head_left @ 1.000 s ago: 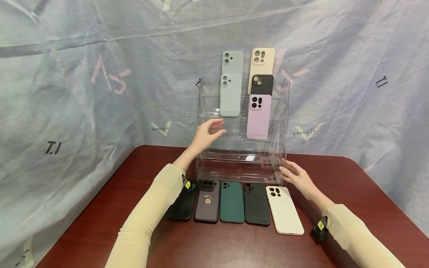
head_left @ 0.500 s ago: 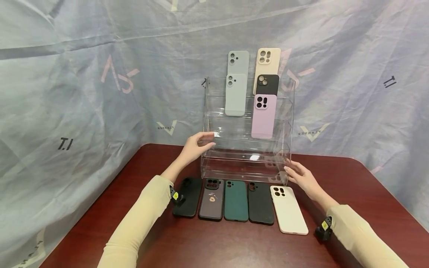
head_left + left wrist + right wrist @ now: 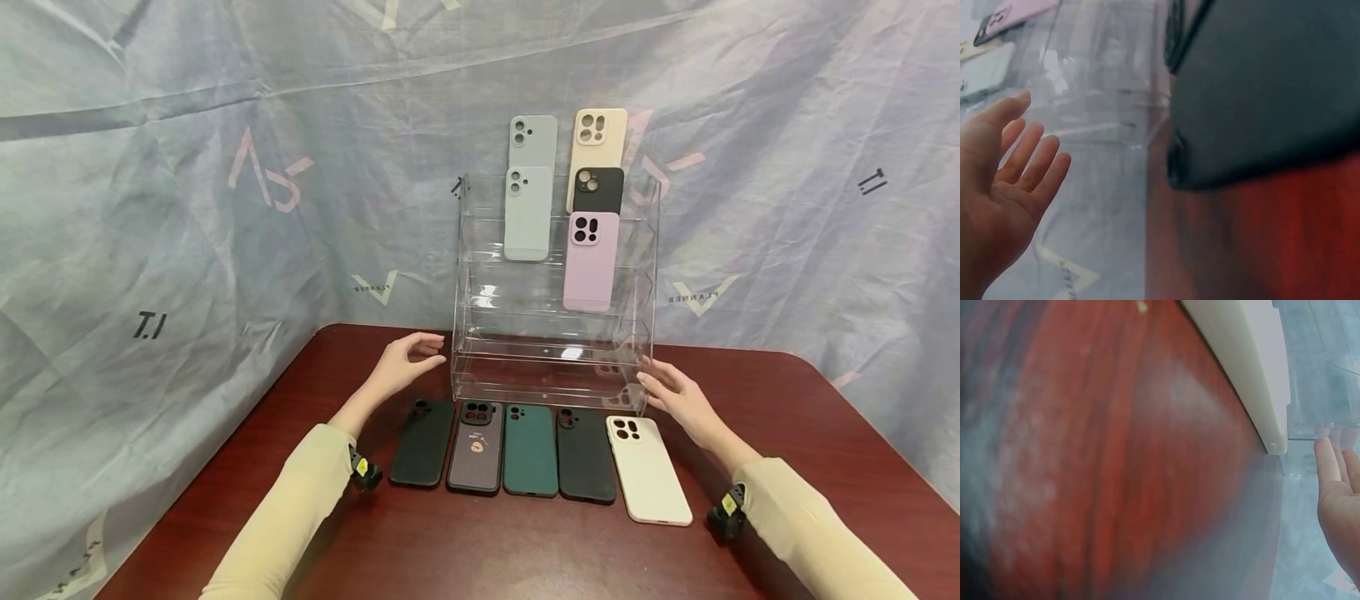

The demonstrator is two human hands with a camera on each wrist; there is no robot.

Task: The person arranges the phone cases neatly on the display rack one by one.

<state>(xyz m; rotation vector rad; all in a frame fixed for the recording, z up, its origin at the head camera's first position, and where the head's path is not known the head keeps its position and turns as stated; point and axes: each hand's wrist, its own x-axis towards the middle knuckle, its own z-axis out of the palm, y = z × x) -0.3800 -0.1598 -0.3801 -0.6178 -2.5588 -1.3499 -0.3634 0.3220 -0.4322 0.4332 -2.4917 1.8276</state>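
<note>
A clear acrylic tiered rack (image 3: 517,333) stands on the table. On its upper tiers are a grey-blue phone case (image 3: 542,137), a pale mint one (image 3: 527,221), a cream one (image 3: 609,137), a black one (image 3: 600,192) and a lilac one (image 3: 588,271). Just left of the rack, my left hand (image 3: 397,367) hovers with nothing in it, fingers loosely extended and thumb apart. The fingertips of my right hand (image 3: 682,404) are at the rack's lower right side panel; the right wrist view shows its fingers (image 3: 1329,459) fairly straight.
Before the rack lies a row of phone cases: black (image 3: 422,442), dark grey printed (image 3: 476,458), dark green (image 3: 530,450), another black (image 3: 585,458) and cream-white (image 3: 651,475). They rest on a dark red table (image 3: 480,550). Grey printed cloth (image 3: 225,208) hangs behind and at the sides.
My left hand has moved down and left, from in front of the rack to beside its left side. My right hand stays at the right panel. The head view shifted slightly left.
</note>
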